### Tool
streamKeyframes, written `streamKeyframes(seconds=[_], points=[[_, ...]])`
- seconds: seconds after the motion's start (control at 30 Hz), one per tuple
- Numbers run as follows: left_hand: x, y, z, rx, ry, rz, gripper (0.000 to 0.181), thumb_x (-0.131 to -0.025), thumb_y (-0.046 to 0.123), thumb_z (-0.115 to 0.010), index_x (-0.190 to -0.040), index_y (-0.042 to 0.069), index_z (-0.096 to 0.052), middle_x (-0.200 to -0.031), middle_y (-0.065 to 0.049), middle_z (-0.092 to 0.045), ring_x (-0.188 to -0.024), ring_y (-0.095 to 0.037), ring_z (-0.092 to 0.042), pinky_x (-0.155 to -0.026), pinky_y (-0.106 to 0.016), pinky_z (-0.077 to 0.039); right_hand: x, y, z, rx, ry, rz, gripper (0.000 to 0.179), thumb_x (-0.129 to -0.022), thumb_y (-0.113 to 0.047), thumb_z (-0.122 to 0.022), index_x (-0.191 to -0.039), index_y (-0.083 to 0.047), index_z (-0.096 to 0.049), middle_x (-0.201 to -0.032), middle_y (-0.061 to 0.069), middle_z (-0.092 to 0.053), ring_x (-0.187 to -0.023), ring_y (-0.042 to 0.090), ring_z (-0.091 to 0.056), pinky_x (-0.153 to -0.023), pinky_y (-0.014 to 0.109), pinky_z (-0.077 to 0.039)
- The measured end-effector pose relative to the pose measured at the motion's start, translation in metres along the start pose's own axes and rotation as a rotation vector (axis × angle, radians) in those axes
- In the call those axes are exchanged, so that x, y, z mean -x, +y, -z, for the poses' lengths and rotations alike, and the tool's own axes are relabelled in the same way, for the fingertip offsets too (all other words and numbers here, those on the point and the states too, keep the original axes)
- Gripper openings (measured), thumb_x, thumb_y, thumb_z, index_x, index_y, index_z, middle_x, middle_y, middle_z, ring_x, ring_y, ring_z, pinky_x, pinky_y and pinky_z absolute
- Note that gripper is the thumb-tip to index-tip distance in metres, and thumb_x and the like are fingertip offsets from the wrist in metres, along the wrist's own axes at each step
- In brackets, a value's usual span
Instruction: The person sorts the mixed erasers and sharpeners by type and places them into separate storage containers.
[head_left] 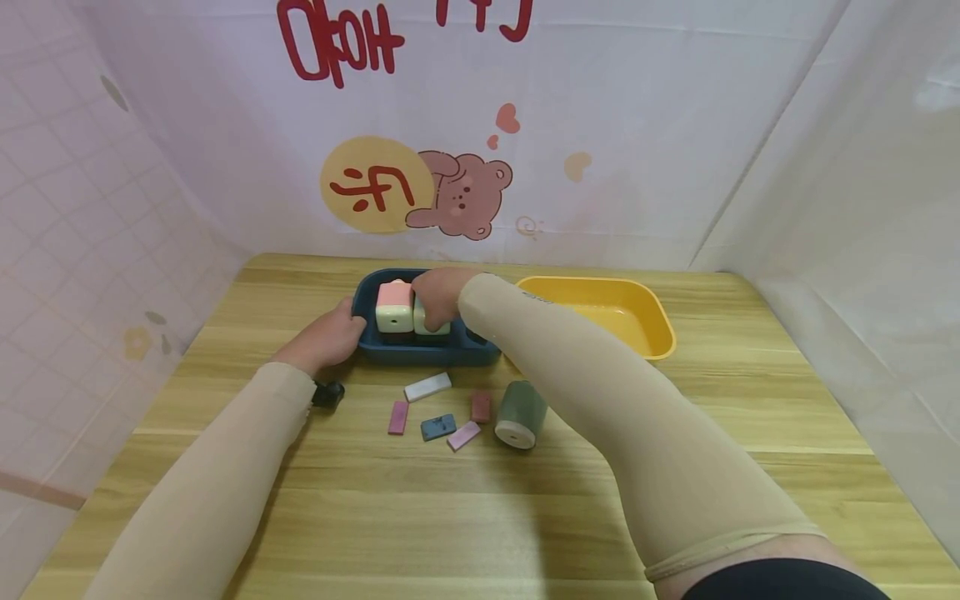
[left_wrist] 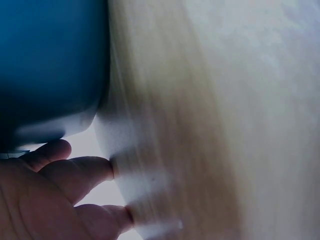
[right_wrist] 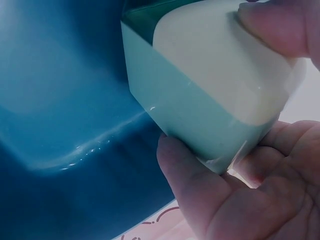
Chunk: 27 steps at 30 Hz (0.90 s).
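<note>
My left hand (head_left: 335, 335) holds the left end of a dark blue tray (head_left: 427, 357); its thumb lies at the rim. The left wrist view shows three of its fingers (left_wrist: 80, 172) loosely bent outside the tray wall, the thumb hidden. Over the tray, my right hand (head_left: 442, 296) grips a light green and cream square flowerpot (right_wrist: 180, 110), thumb on the cream part and fingers on the green side. Beside it in the tray lies a pink and cream flowerpot (head_left: 394, 307), its cream base with a small hole facing me.
Right of the blue tray stands a yellow tray (head_left: 637, 292), partly behind my right sleeve. In front lie a grey-green pot (head_left: 521, 412) on its side, a white block (head_left: 427, 387), a blue block (head_left: 438, 427), a red block (head_left: 481, 407) and two pink blocks (head_left: 398, 417).
</note>
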<state>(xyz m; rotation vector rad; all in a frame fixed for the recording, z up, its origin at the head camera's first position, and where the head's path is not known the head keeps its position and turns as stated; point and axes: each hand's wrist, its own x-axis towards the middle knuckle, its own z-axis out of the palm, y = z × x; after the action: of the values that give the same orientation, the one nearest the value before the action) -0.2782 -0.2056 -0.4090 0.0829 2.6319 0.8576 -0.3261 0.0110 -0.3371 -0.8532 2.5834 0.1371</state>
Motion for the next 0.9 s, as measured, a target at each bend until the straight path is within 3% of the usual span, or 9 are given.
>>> streamKeyframes(seconds=[0.6,0.9], points=[[-0.0026,-0.0029,-0.0011,-0.006,0.001,0.0,0.068,-0.11,0.032,-0.022,-0.167,-0.001,-0.006,-0.172,-0.026,-0.021,-0.157,-0.043,-0.03,-0.128,-0.064,-0.021,-0.0006,0.0017,-0.0017,-0.022,0.011,-0.006,0.052,-0.093,-0.031,-0.076,-0.138,-0.013,-0.056,-0.12,0.002,-0.066,-0.105,0.022,-0.061,-0.097,0.035,-0.053],[-0.0027,-0.003,-0.0021,0.008,0.0,0.008,0.067,-0.11,0.032,-0.023,-0.167,0.001,-0.007,-0.172,-0.025,-0.023,-0.148,-0.039,-0.038,-0.127,-0.064,-0.022,-0.0033,0.0036,-0.0026,-0.018,0.012,0.013,0.054,-0.093,-0.03,-0.075,-0.139,-0.011,-0.055,-0.12,0.003,-0.065,-0.105,0.022,-0.06,-0.097,0.034,-0.052]])
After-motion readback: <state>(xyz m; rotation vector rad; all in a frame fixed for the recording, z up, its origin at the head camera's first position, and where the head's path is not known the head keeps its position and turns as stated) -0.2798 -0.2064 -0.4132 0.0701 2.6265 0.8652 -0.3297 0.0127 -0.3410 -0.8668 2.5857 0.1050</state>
